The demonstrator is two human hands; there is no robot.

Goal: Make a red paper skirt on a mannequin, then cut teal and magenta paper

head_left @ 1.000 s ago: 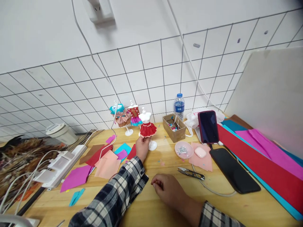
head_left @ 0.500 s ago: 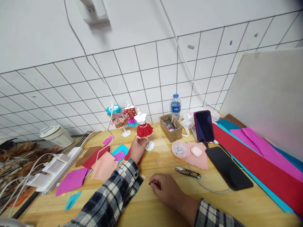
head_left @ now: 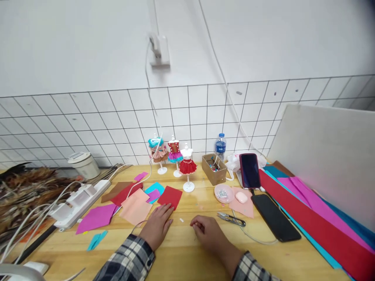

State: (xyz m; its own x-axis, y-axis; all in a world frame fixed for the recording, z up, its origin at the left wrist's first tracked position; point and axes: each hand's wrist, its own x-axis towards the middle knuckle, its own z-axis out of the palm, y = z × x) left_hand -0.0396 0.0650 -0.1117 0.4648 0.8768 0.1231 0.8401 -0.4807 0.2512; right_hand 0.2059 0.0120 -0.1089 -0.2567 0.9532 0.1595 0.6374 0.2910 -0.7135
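Observation:
My left hand (head_left: 157,226) lies palm down on the wooden table, its fingers stretched out flat. Their tips reach the lower edge of a square of red paper (head_left: 170,197). My right hand (head_left: 208,233) rests on its side with the fingers curled in; whether they hold anything is hidden. Beyond both hands a small white dress form (head_left: 188,168) stands upright on a round base, wearing a pleated red skirt. Behind it are two more dressed forms, one in a brown top with a purple and blue skirt (head_left: 174,151), the other in blue and peach ruffles (head_left: 158,150).
To the right lie thread snips (head_left: 231,219), a pink dish of beads (head_left: 224,194), a cardboard box (head_left: 214,169), a bottle (head_left: 220,146), two phones (head_left: 275,217) and long coloured sheets (head_left: 316,210). Leftward are paper scraps (head_left: 96,219) and a power strip (head_left: 82,205).
My left hand has let go of the dress form with the red skirt and drawn back to the table. My right hand stays curled in about the same place. The view has tilted.

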